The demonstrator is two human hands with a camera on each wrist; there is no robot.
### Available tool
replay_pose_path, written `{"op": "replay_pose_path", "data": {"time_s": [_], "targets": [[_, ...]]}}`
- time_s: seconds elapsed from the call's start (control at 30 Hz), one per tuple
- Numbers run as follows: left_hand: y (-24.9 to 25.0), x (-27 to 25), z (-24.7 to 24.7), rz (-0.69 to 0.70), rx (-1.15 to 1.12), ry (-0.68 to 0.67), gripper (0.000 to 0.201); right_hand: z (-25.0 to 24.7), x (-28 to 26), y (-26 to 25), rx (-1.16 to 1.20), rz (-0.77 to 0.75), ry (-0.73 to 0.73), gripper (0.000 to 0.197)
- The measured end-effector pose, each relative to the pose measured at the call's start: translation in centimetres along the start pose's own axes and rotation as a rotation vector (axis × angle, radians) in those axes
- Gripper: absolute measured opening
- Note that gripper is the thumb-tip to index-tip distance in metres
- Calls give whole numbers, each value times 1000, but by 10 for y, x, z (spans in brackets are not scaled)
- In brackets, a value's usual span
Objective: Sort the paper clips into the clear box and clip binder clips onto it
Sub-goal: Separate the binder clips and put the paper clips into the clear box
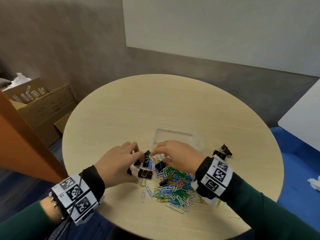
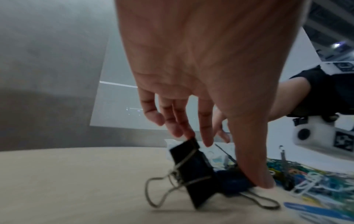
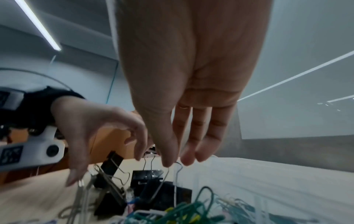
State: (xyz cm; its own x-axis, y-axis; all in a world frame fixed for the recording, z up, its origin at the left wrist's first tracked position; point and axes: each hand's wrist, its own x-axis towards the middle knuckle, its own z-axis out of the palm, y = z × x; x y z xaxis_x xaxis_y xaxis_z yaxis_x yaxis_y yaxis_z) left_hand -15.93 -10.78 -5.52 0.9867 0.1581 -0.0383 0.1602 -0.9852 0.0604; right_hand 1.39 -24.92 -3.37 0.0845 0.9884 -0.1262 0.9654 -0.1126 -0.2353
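A clear box (image 1: 173, 134) lies open on the round wooden table (image 1: 155, 104), just behind both hands. In front of it is a cluster of black binder clips (image 1: 145, 173), and to their right a pile of coloured paper clips (image 1: 174, 189). My left hand (image 1: 136, 163) is spread over the binder clips; a fingertip touches the top of one black binder clip (image 2: 193, 166) and the thumb presses down beside it. My right hand (image 3: 177, 162) pinches the wire handles of another binder clip (image 3: 172, 192) between thumb and fingers.
Two more black binder clips (image 1: 222, 151) lie apart at the right of the table. Cardboard boxes (image 1: 43, 108) and an orange panel (image 1: 17, 135) stand to the left. A white board (image 1: 303, 122) leans at the right over blue floor.
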Motion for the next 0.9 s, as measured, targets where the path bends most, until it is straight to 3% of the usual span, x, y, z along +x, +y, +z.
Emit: {"op": "replay_pose_path", "data": {"time_s": [0.1,0.17,0.43,0.9], "targets": [[9,7,7,135,-61,-30,67,0,10,-6,-125,-36,-31,43],[10,12,12,171,-32,-57,66,-2,14,-7,-163,-28,-55,36],[-5,24,9,120,39,-43,19,-15,1,3,-5,-4,-38,19],[-30,27,2,7,-246,-33,13,-28,-9,7,229,-9,90,12]]}}
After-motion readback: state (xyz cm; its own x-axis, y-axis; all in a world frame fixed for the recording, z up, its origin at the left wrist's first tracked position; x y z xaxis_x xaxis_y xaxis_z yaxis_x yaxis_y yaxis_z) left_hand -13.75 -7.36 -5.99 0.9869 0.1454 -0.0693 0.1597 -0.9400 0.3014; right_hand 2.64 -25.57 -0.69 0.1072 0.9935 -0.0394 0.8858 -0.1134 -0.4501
